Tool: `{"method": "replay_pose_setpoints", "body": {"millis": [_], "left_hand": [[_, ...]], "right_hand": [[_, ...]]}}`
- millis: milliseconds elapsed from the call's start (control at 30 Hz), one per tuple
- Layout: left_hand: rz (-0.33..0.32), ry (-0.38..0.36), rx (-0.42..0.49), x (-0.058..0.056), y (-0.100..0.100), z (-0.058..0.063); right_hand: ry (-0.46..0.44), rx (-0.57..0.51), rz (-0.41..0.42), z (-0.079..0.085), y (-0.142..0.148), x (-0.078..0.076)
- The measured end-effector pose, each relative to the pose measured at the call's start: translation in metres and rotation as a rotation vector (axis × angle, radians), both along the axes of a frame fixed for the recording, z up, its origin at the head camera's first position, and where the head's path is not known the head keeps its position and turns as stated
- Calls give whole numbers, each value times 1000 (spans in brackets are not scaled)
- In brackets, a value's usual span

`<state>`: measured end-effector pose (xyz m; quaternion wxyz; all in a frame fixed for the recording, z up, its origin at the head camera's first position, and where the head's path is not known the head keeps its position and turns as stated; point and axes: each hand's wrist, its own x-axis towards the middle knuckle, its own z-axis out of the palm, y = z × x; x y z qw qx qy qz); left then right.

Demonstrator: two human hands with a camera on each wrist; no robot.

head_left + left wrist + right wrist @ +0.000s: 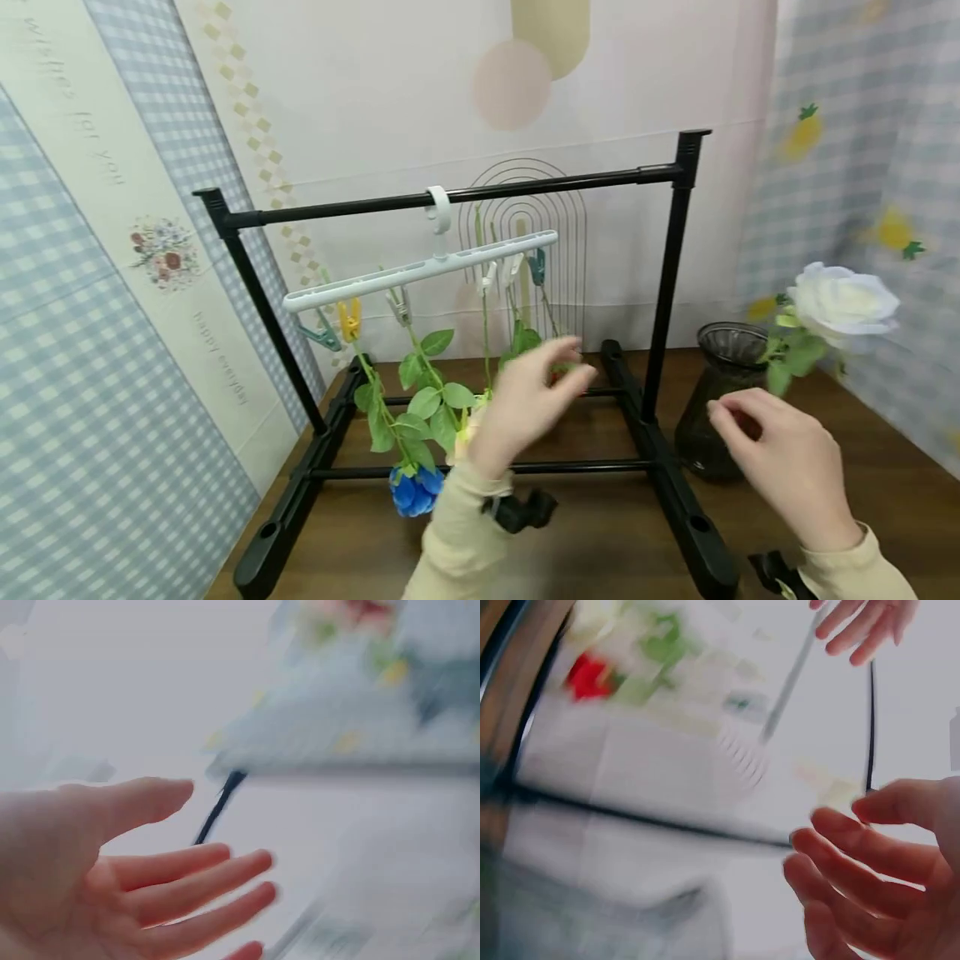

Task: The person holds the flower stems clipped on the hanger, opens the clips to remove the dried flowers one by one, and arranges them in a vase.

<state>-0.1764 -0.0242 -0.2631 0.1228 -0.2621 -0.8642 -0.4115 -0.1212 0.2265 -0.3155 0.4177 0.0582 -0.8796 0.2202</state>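
My left hand [528,400] is held in front of the rack, below the pale clip hanger [420,271], its fingers apart and nothing in them. Flowers hang head down from the hanger's clips: a blue flower [415,492], a pale yellow one [459,442] partly behind my left wrist, and a red flower [591,677] mostly hidden by the hand in the head view. Loosely curled and holding nothing, my right hand [787,458] is in front of the dark glass vase [712,400]. Out of that vase leans a white rose [843,304].
A black rack [667,292] stands on the brown wooden table [585,533]. The hanger's white hook [438,208] goes over its top bar. At the hanger's left end are a teal clip [321,333] and a yellow clip [349,319]. Patterned cloth hangs behind and at both sides.
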Motion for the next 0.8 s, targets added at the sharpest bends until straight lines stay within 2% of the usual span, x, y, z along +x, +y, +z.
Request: {"method": "replay_pose_setpoints", "body": {"millis": [100, 167, 200, 267, 333, 433, 500, 600, 667, 700, 800], "left_hand": [[198, 182, 261, 13, -59, 10], [297, 257, 441, 18, -97, 10], [327, 290, 533, 19, -114, 8], [376, 316, 708, 19, -145, 3], [398, 318, 871, 15, -166, -3], [467, 306, 1011, 3, -184, -11], [528, 260, 1005, -6, -190, -17], [588, 114, 912, -18, -195, -26], [577, 5, 820, -26, -195, -32], [551, -44, 791, -30, -195, -34], [470, -127, 739, -39, -193, -40]], "right_hand": [[-9, 68, 129, 11, -35, 6], [10, 87, 245, 17, -62, 4], [7, 88, 306, 20, -75, 2], [-9, 79, 433, 26, -103, -5], [-32, 67, 559, 32, -129, -15], [-99, 36, 714, 44, -164, -34], [-162, 6, 795, 54, -187, -47], [-292, -43, 878, 68, -222, -66], [-367, -63, 889, 75, -244, -80], [-403, -71, 884, 77, -254, -86], [-489, -98, 845, 83, -280, -105]]}}
